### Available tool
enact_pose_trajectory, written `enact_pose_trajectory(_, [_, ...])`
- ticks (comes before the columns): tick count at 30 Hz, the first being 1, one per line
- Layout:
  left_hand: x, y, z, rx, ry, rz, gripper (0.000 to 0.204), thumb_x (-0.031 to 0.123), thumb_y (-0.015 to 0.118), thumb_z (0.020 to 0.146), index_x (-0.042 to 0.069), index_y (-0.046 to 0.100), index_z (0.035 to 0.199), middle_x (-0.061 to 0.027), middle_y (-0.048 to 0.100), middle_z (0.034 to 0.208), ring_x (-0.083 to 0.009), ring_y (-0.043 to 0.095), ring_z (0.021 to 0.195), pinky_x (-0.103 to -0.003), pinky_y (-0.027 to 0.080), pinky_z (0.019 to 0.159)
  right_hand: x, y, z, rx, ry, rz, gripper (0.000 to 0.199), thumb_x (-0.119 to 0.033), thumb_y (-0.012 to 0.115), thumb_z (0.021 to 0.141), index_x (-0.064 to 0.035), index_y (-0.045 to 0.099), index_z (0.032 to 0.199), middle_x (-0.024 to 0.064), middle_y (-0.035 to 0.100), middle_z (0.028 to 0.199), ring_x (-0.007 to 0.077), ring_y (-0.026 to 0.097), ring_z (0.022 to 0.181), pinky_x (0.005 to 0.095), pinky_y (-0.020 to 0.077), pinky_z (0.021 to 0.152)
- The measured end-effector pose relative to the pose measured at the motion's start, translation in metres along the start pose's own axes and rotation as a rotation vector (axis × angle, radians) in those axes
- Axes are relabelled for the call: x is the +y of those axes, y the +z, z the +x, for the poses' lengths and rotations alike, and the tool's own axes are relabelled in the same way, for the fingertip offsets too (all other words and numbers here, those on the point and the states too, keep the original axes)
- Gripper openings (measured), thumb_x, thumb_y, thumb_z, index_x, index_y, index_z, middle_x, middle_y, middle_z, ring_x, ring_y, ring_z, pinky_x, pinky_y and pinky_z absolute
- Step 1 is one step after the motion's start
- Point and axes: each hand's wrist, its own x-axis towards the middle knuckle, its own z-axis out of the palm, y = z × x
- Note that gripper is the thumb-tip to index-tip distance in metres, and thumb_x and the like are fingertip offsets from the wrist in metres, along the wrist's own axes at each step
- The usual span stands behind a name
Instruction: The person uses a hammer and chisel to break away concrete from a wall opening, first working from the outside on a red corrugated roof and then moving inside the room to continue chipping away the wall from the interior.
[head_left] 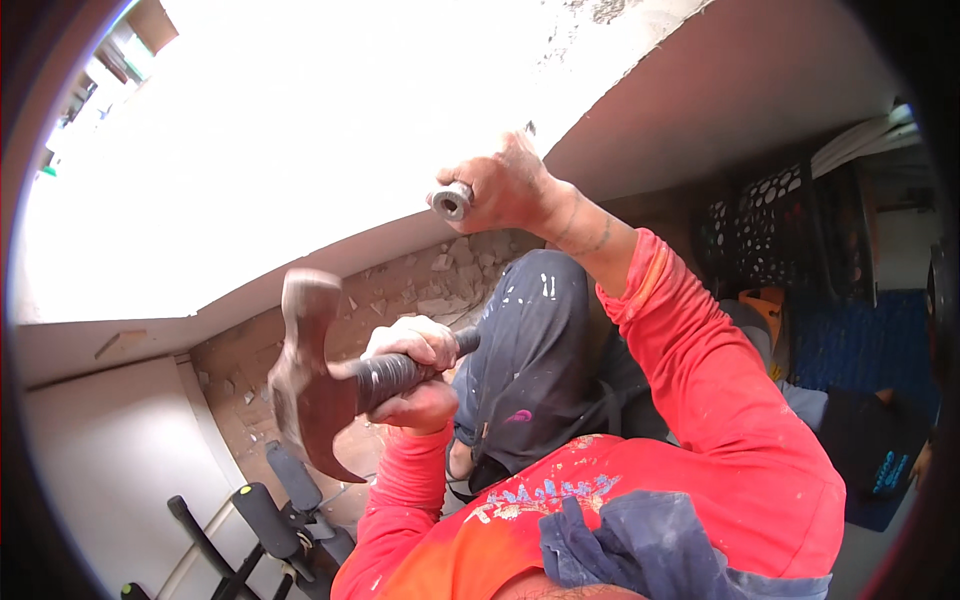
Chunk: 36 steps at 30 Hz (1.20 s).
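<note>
Hammer raised, chisel on the wall

Here the left hand (415,365) has its fingers wrapped tight around the dark grip of a hammer (320,385), head up at the left. Farther off and to the right, the right hand (510,185) closes around a steel chisel (452,200) held toward the bright wall (300,150). Broken plaster rubble (440,285) lies on the floor between them

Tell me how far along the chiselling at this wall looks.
Done: broken pieces of rubble already litter the floor below the wall. In hand: the right hand holds a chisel against the wall, and the left hand has a hammer raised. Left: cannot tell, the struck spot is overexposed.
</note>
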Motion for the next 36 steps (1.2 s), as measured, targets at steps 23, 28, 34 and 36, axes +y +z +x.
enact_pose_trajectory(23, [-0.040, 0.005, 0.010, -0.095, -0.242, 0.457, 0.082, 0.082, 0.039, 0.094, 0.004, 0.053, 0.074, -0.0014, 0.049, 0.058, -0.0108, 0.047, 0.048, -0.027, 0.035, 0.045, 0.019, -0.022, -0.007, -0.091, 0.041, -0.003, 0.009, -0.019, 0.066, 0.068, -0.0122, 0.071, 0.070, 0.0132, 0.066, 0.063, 0.0358, 0.068, 0.062, 0.0458, 0.0544, 0.059])
enact_pose_trajectory(28, [0.012, -0.015, 0.004, 0.068, -0.268, 0.412, 0.076, 0.077, 0.042, 0.096, 0.003, 0.050, 0.081, -0.0043, 0.047, 0.058, -0.0132, 0.048, 0.047, -0.027, 0.039, 0.046, 0.014, -0.009, 0.005, -0.061, 0.054, 0.134, 0.021, -0.029, 0.067, 0.083, -0.0080, 0.064, 0.081, 0.0143, 0.066, 0.063, 0.0372, 0.069, 0.065, 0.0478, 0.0544, 0.063])
enact_pose_trajectory(34, [0.052, 0.008, 0.043, 0.097, -0.323, 0.518, 0.071, 0.071, 0.040, 0.101, 0.004, 0.049, 0.078, -0.0045, 0.046, 0.056, -0.0140, 0.048, 0.046, -0.028, 0.040, 0.045, -0.007, -0.030, 0.037, 0.081, 0.021, 0.117, 0.071, -0.080, 0.075, 0.069, -0.0104, 0.061, 0.075, 0.0066, 0.065, 0.059, 0.0300, 0.069, 0.057, 0.0407, 0.0542, 0.055])
enact_pose_trajectory(36, [0.053, 0.022, 0.063, 0.078, -0.375, 0.526, 0.071, 0.070, 0.040, 0.101, 0.004, 0.049, 0.078, -0.0042, 0.046, 0.056, -0.0138, 0.048, 0.045, -0.028, 0.040, 0.045, 0.000, -0.027, 0.044, 0.094, 0.102, 0.036, 0.068, -0.079, 0.072, 0.074, -0.0119, 0.070, 0.083, 0.0067, 0.068, 0.062, 0.0288, 0.071, 0.062, 0.0408, 0.0558, 0.058])
